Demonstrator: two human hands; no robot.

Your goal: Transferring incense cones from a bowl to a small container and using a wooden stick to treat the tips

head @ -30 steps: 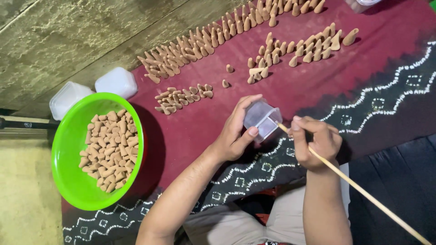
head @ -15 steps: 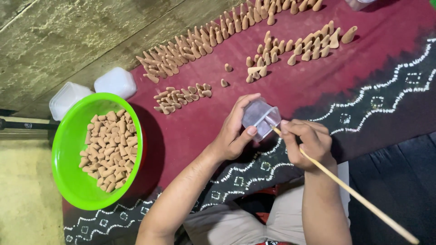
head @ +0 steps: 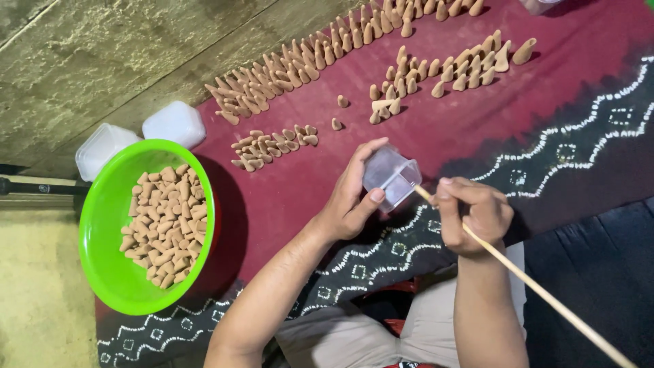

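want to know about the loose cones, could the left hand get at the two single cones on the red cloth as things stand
Probably not right away: the left hand is wrapped around the clear plastic box. The two single cones lie just beyond it on the red cloth, nothing between.

Bare forearms, beige trousers (head: 415, 327)

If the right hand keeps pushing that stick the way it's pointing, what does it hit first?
Probably the small clear plastic container in the left hand; the right hand's thin wooden stick already points at it.
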